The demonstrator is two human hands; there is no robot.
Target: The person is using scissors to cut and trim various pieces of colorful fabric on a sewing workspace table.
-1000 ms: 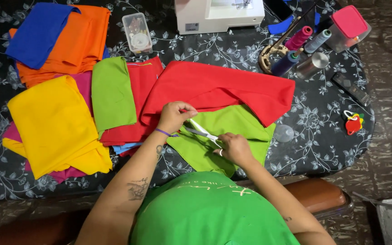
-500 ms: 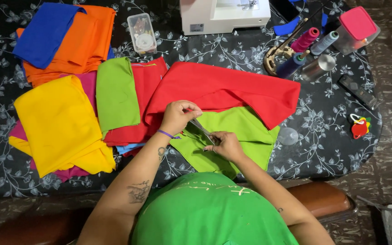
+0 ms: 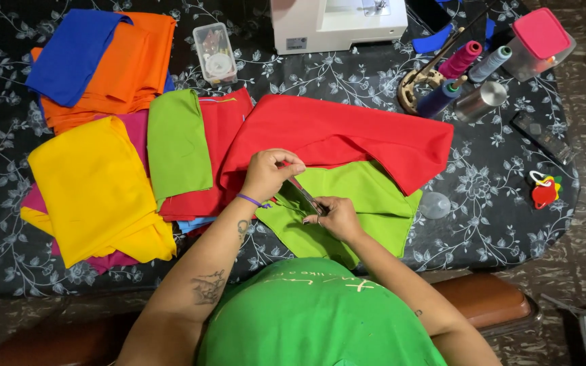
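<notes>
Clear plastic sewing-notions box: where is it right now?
Head view, upper left of centre: the clear box sits on the floral tablecloth, between the orange fabric stack and the white sewing machine.

Floral black table (image 3: pixel 49 271) — fabric stacks (image 3: pixel 96 183), sewing machine (image 3: pixel 337 24).

A person seen from above is wearing a bright green short-sleeved top with thin pale lettering running across the chest. Both forearms are showing bare below the sleeves. A narrow purple band is circling the wrist of the left hand (image 3: pixel 270 173), and dark tattoos are marking that arm: a small one near the wrist, a larger one closer to the elbow. A tiny dark mark is showing on the forearm behind the right hand (image 3: pixel 336 217), whose fingernails are looking dark-painted.
</notes>
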